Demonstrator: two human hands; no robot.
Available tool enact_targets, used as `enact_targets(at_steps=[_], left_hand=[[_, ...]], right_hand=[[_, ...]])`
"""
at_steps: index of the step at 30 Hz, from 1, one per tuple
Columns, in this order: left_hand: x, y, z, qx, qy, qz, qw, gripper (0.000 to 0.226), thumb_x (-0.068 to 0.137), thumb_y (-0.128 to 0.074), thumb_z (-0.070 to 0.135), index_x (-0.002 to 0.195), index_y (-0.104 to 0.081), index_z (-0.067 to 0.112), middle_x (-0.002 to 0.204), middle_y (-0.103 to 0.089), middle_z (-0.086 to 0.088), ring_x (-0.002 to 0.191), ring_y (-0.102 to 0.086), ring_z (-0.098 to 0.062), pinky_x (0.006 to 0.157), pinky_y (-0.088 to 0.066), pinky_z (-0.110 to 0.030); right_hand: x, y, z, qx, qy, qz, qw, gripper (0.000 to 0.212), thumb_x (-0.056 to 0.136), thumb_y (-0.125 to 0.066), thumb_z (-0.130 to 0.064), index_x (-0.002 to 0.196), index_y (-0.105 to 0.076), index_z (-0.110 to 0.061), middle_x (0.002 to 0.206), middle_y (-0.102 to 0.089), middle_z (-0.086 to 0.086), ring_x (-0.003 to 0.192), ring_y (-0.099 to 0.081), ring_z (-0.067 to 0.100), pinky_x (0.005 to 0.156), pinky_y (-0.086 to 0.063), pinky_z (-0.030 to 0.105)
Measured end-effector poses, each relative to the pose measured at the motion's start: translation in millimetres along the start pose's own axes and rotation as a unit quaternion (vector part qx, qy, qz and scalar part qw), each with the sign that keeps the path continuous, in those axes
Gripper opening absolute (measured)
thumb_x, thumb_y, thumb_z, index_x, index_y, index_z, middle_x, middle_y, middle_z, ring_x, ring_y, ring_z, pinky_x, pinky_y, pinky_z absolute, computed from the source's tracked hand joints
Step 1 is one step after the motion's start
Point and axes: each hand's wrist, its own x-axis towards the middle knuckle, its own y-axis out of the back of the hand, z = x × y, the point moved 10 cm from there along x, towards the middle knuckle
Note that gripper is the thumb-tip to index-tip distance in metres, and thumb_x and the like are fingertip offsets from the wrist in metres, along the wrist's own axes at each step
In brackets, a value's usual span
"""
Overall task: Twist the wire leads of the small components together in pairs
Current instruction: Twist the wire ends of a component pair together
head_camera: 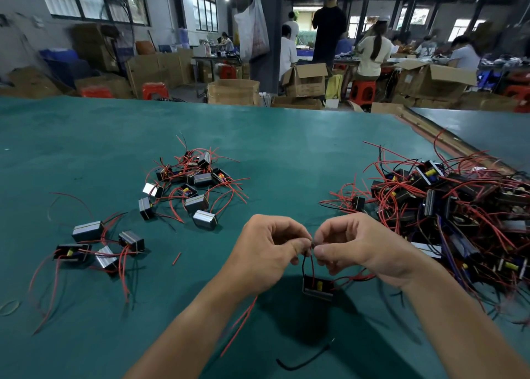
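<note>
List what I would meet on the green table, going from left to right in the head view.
Rubber band, small group of components, middle pile of components, left hand, hanging component, right hand, large tangled pile of components.

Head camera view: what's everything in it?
table: one, teal-green, foreground
big heap of components: one, black with red wires, right
middle cluster: about ten, grey-black, table centre
left group: four, grey-black, near left
held component: one, black, below the hands
wire leads: two, red and black, between fingertips
cardboard boxes: many, brown, behind table
people: several, background benches
left hand: one, pinching the wire leads
right hand: one, pinching the wire leads
</note>
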Motion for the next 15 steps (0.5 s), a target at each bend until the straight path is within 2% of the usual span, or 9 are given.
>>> enact_targets(at_steps=[4, 6, 9, 12, 15], left_hand=[[0.8, -0.4, -0.2, -0.007, 0.009, -0.013, 1.000, 0.028, 0.085, -0.065, -0.010, 0.069, -0.069, 0.013, 0.059, -0.066, 0.003, 0.051, -0.054, -0.004, 0.055, -0.047, -0.017], [1.1, 0.8, -1.6, -0.005, 0.013, -0.012, 1.000, 0.028, 0.085, -0.066, -0.008, 0.069, -0.070, 0.014, 0.060, -0.066, 0.003, 0.053, -0.054, -0.007, 0.055, -0.047, -0.018], [0.8, 2.8, -5.0, 0.002, 0.023, -0.011, 1.000, 0.020, 0.086, -0.067, -0.003, 0.072, -0.072, 0.010, 0.062, -0.068, 0.002, 0.055, -0.054, -0.012, 0.056, -0.048, -0.021], [1.0, 4.8, -7.9, 0.007, 0.034, -0.004, 0.999, 0.016, 0.086, -0.068, 0.000, 0.074, -0.072, 0.008, 0.063, -0.070, 0.002, 0.052, -0.053, -0.010, 0.055, -0.048, -0.021], [1.0, 7.6, -10.7, 0.008, 0.044, 0.008, 0.999, 0.021, 0.086, -0.069, 0.001, 0.070, -0.071, 0.014, 0.062, -0.069, 0.002, 0.051, -0.052, -0.010, 0.054, -0.047, -0.022]], right_hand=[[1.8, 0.2, -4.3, -0.020, 0.031, 0.008, 0.999, 0.012, 0.067, -0.078, -0.015, 0.074, -0.069, -0.012, 0.065, -0.065, 0.009, 0.056, -0.056, 0.018, 0.053, -0.052, 0.025], [1.9, -0.6, -6.2, -0.019, 0.045, 0.005, 0.999, 0.010, 0.074, -0.077, -0.006, 0.074, -0.070, -0.013, 0.064, -0.064, 0.010, 0.057, -0.055, 0.020, 0.053, -0.052, 0.026], [4.0, 0.2, -9.2, -0.044, 0.076, 0.019, 0.996, 0.026, 0.081, -0.071, 0.008, 0.072, -0.070, -0.016, 0.060, -0.062, 0.006, 0.056, -0.053, 0.016, 0.052, -0.051, 0.024], [6.5, 1.3, -10.8, -0.065, 0.097, 0.037, 0.992, 0.031, 0.083, -0.068, 0.010, 0.071, -0.069, -0.019, 0.058, -0.060, 0.003, 0.055, -0.052, 0.012, 0.052, -0.052, 0.024], [6.9, -1.3, -6.8, -0.048, 0.087, 0.025, 0.995, 0.026, 0.085, -0.068, 0.007, 0.081, -0.067, -0.019, 0.061, -0.059, 0.004, 0.057, -0.051, 0.016, 0.053, -0.052, 0.026]])
